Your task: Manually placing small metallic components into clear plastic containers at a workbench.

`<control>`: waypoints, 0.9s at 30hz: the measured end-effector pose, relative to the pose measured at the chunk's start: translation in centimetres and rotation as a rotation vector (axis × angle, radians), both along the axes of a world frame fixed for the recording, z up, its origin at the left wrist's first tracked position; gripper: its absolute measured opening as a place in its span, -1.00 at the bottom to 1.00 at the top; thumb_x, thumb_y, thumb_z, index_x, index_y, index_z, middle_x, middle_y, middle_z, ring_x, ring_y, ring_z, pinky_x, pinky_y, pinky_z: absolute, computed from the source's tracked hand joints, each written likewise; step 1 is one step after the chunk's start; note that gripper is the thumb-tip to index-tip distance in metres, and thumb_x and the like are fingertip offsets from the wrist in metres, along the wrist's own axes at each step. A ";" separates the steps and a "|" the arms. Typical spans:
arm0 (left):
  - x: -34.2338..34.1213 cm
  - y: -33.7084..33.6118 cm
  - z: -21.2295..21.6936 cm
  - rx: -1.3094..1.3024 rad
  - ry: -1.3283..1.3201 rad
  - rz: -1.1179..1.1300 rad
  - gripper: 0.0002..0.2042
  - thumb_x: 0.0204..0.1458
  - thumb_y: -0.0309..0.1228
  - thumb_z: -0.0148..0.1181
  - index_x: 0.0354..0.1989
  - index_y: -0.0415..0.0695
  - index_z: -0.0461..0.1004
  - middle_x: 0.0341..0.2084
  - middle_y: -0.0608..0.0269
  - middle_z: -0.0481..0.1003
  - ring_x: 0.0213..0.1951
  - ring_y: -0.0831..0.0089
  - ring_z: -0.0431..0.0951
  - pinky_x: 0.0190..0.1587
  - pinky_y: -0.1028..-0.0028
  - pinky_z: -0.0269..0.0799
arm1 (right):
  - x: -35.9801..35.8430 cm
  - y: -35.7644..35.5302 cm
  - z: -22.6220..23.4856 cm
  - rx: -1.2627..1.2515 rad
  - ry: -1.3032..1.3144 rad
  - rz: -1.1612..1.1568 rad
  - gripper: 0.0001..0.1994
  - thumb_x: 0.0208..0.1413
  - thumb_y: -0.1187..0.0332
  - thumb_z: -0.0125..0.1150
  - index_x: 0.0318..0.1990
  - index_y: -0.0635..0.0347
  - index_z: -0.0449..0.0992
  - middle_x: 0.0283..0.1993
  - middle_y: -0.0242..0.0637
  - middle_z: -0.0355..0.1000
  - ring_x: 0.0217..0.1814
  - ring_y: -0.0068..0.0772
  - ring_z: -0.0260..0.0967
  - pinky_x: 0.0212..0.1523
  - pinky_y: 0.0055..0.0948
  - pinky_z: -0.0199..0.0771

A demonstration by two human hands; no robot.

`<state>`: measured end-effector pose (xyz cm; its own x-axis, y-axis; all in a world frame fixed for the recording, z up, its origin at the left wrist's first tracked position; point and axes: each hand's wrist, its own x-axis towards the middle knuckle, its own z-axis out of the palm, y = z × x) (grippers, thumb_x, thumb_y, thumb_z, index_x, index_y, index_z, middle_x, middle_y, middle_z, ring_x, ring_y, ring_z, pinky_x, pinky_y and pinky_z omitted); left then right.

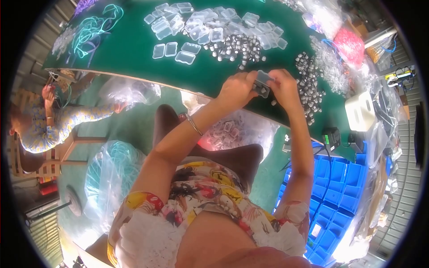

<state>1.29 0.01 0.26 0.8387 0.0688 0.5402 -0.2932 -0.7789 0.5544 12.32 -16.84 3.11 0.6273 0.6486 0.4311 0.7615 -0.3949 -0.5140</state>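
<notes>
Above the near edge of a green table (125, 51), my left hand (236, 91) and my right hand (283, 88) grip a small clear plastic case (262, 80) from both sides. Its lid looks raised, and small pieces show in the lower half. Fingers cover part of it. Just beyond my hands lies a heap of small black-and-white cylindrical pieces (237, 48). More such pieces (309, 85) spread to the right of my right hand. Clear plastic cases (199, 27) are piled farther back, with several lying apart (185, 57) toward the left.
Teal cords (96, 33) lie at the table's far left. Clear bags and a pink bundle (348, 47) crowd the right side, near a white container (359, 111). Blue bins (333, 183) stand at lower right. Another person (49, 127) sits at left, beside a bag of teal material (111, 176).
</notes>
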 end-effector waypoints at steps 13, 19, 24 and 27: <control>0.5 0.4 0.7 0.003 -0.119 -0.244 -0.43 -0.26 -0.61 0.38 0.04 0.02 0.42 0.04 0.20 0.42 0.05 0.14 0.45 0.08 0.21 0.37 | -2.7 -1.5 0.8 0.130 0.050 0.053 -0.72 -0.05 0.67 0.23 -0.14 0.25 0.51 -0.19 -0.15 0.49 -0.24 -0.09 0.52 -0.25 -0.34 0.55; 0.2 0.7 0.9 0.170 -0.076 -0.146 -0.56 -0.23 -0.47 0.41 -0.08 0.10 0.54 0.04 0.25 0.43 0.01 0.26 0.48 -0.02 0.27 0.35 | -5.4 -1.4 0.9 0.052 -0.482 -0.171 -0.79 -0.17 0.53 0.34 -0.31 0.07 0.56 -0.20 -0.35 0.45 -0.13 -0.20 0.43 -0.09 -0.19 0.30; 0.3 0.6 1.0 0.215 -0.067 -0.121 -0.60 -0.22 -0.43 0.42 -0.10 0.11 0.57 0.05 0.31 0.39 -0.03 0.29 0.49 -0.05 0.27 0.34 | -6.0 -0.8 -0.8 -0.042 -0.509 -0.202 -0.82 -0.17 0.44 0.35 -0.33 0.00 0.60 -0.25 -0.45 0.38 -0.12 -0.33 0.36 0.01 -0.16 0.11; 0.4 0.7 0.9 0.236 -0.059 -0.122 -0.62 -0.21 -0.41 0.42 -0.12 0.11 0.58 0.05 0.33 0.38 -0.04 0.30 0.48 -0.07 0.27 0.33 | -6.2 -0.6 -1.1 -0.068 -0.515 -0.229 -0.81 -0.16 0.43 0.34 -0.31 0.00 0.60 -0.24 -0.45 0.38 -0.10 -0.32 0.35 0.05 -0.11 0.09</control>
<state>1.71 0.70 1.18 0.7994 -0.1643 0.5778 -0.4194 -0.8414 0.3409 6.12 -17.45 2.05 0.4748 0.5574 0.6811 0.7981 -0.5989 -0.0663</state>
